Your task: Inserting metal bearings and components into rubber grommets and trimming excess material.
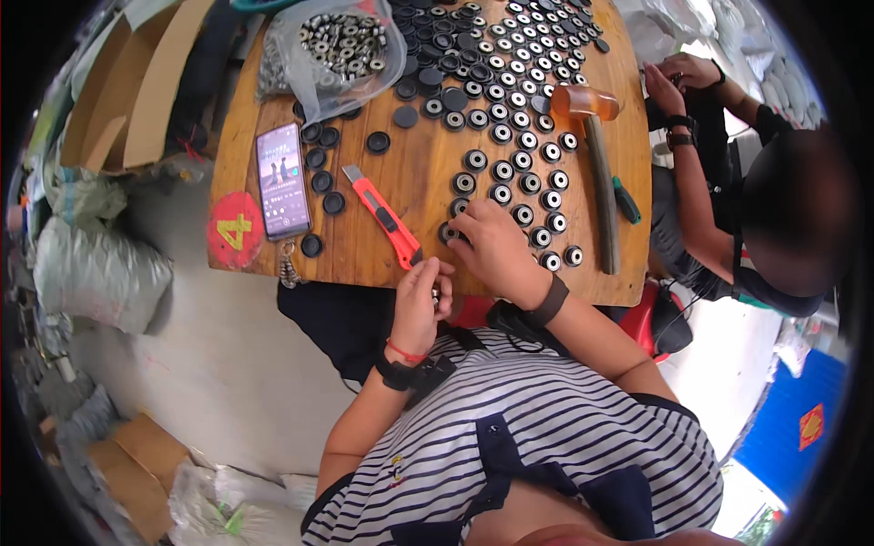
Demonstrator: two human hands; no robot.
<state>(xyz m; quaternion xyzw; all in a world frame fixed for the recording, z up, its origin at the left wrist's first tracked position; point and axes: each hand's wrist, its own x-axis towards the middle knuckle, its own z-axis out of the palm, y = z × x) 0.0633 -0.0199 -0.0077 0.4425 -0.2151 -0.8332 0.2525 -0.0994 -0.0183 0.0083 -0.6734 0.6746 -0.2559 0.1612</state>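
Rows of black round caps, many with a metal bearing [475, 160] seated in the middle, cover the wooden table [410, 173]. At the near edge my right hand [496, 247] curls its fingertips onto a black cap [447, 234]; the fingers partly hide it. Beside it, just off the edge, my left hand [419, 308] is closed around small shiny metal pieces that look like bearings, mostly covered by the fingers. An orange-red utility knife [386, 218], blade pointing away, lies on the table in front of my left hand.
A plastic bag of bearings [341, 47] sits at the far left, near a lit phone [283, 182]. On the right lie a mallet with an amber head [585, 103] and a green-handled tool [626, 200]. Another person's hands [678, 77] work beyond the right edge.
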